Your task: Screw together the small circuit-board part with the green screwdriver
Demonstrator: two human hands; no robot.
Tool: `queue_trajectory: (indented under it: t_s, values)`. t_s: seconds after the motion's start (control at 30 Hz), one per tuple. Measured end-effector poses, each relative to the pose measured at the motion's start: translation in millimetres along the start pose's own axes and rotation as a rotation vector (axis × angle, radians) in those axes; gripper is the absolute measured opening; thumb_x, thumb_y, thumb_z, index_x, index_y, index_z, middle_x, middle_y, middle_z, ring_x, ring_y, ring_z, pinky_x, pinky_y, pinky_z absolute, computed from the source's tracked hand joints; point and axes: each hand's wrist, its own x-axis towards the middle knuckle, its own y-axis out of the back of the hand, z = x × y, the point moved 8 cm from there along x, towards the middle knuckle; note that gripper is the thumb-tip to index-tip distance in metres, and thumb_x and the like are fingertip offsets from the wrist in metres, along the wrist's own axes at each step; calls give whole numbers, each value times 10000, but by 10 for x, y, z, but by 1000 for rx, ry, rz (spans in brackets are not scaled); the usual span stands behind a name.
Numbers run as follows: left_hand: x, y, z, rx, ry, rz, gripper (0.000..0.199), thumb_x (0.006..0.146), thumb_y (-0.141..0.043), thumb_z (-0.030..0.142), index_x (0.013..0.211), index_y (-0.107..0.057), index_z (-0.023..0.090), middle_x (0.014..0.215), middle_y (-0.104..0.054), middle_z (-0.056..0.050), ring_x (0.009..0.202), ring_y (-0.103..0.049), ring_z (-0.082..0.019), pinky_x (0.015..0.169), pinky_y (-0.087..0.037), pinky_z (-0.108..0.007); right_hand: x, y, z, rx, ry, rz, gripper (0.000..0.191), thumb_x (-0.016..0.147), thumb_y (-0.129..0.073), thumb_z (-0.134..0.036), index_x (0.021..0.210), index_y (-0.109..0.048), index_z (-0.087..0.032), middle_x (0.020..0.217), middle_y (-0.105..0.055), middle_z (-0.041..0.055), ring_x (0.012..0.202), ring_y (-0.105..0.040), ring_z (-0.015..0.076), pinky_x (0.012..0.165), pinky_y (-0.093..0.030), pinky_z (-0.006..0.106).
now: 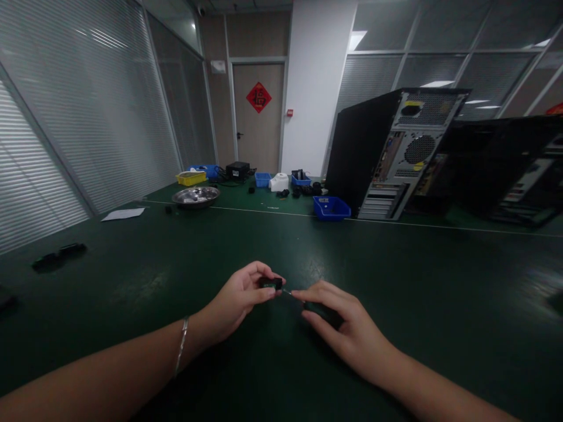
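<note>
Green tabletop (237, 237) beneath both hands (244, 296) (341, 313), door (258, 135) beyond

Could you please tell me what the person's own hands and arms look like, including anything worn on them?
The left hand and right hand are both bare, without gloves, and no sleeves show on either side. A thin, shiny, silver-coloured bracelet circles the left wrist; none shows at the right wrist.
</note>
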Motion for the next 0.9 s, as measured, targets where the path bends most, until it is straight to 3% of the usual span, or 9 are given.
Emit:
queue_trajectory:
  t_s: [0.2,0.37,0.5,0.73,0.9]
  values:
    - [-15,-10,17,-16,14,12,274,742,-654,148,986,-530,164,993,-596,-66,935,-575,-180,908,-395,-358,-5,-4,6,-13,4,4,331,889,-515,-191,1213,-554,-241,1011,-611,66,909,-577,182,811,-482,320]
    - [-31,-51,3,-7,46,-6,232,709,-689,154,861,-514,149,959,-597,-67,910,-594,-197,875,-420,-382,-2,-3,-7,-9,17,1,331,890,-512,-183,1212,-553,-248,1013,-609,63,914,-573,182,837,-469,331]
    - [-26,-52,38,79,7,-18,263,675,-702,105,878,-541,151,1004,-612,-67,962,-570,-188,910,-396,-368,0,-4,-14,6,10,-17,337,889,-510,-170,1215,-546,-244,1018,-597,61,922,-568,176,808,-476,305]
    - [-40,-135,32,251,-10,-93,175,794,-611,213,939,-541,147,978,-607,-64,954,-557,-180,850,-407,-326,-20,26,-29,39,17,-1,338,895,-496,-167,1223,-534,-239,1044,-586,64,944,-558,181,826,-470,314]
    - [-118,-274,33,373,-49,-170,305,844,-552,234,1114,-419,189,930,-599,-42,889,-562,-165,789,-415,-307,-15,29,-51,41,25,-3,334,899,-491,-169,1223,-535,-233,1040,-583,63,947,-557,176,830,-464,306]
